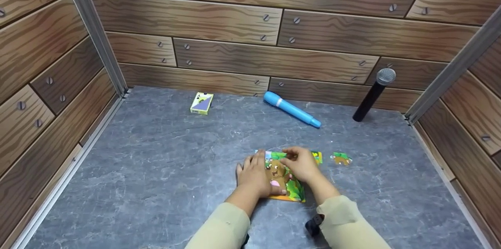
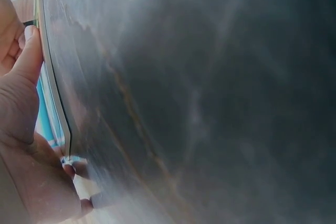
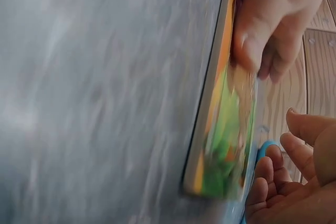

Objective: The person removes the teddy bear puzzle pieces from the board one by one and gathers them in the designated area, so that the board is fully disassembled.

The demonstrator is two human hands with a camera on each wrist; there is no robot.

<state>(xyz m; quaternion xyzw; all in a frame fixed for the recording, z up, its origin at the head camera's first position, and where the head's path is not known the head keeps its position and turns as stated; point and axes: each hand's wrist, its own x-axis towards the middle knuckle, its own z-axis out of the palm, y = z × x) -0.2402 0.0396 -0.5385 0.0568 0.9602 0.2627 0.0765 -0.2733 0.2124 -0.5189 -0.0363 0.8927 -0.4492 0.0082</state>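
Low in the middle of the frame, the left hand point(image 1: 253, 174) lies flat, fingers straight, on the puzzle point(image 1: 285, 180) on the grey bench point(image 1: 156, 170). The right hand point(image 1: 301, 163) curls over its upper edge; whether it pinches a piece I cannot tell. Pressing crookedly could shove the puzzle sideways or pop seated pieces loose; a stray piece point(image 1: 341, 158) lies just right.

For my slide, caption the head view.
Both hands press on a colourful cartoon jigsaw puzzle on grey marbled tabletop.

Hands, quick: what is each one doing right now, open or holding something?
Left hand: open, fingers flat, pressing on the jigsaw puzzle.
Right hand: fingers bent over the puzzle's top; whether it pinches a piece cannot be told.
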